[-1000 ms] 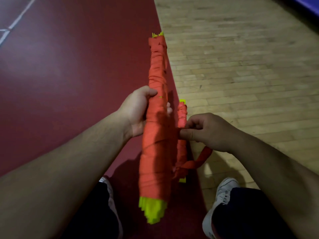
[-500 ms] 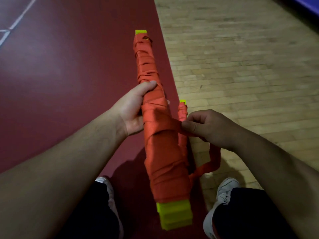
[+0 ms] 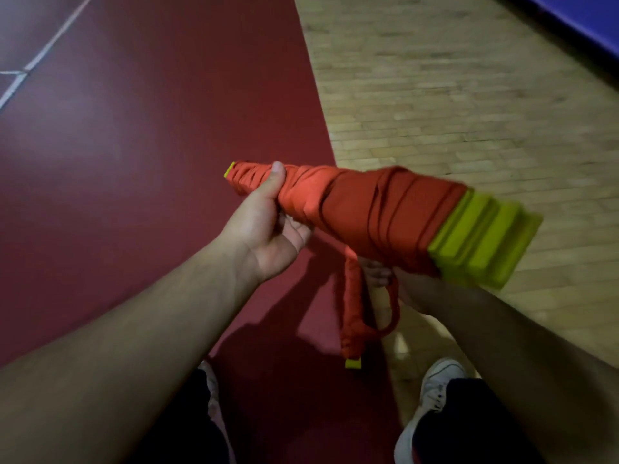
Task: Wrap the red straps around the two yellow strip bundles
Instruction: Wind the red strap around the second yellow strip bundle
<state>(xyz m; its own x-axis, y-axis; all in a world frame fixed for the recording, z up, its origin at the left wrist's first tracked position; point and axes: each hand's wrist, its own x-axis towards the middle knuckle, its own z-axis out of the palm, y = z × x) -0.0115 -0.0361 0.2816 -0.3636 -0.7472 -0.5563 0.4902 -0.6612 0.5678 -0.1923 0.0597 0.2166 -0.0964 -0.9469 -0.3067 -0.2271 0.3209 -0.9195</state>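
Red strap (image 3: 378, 209): wound around the big bundle (image 3: 482, 239).
Left grip (image 3: 268, 229): clasps the big bundle's far end.
Right grip (image 3: 385, 276): mostly hidden under it, state unclear.
Small bundle (image 3: 351, 316): hangs below.

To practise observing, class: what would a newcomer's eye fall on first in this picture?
The big bundle, its yellow end bright at the right, lies across the centre, wound in red strap. The left hand grips its thin left end. Below it hangs the small bundle, also red-wrapped, beside the mostly hidden right hand.
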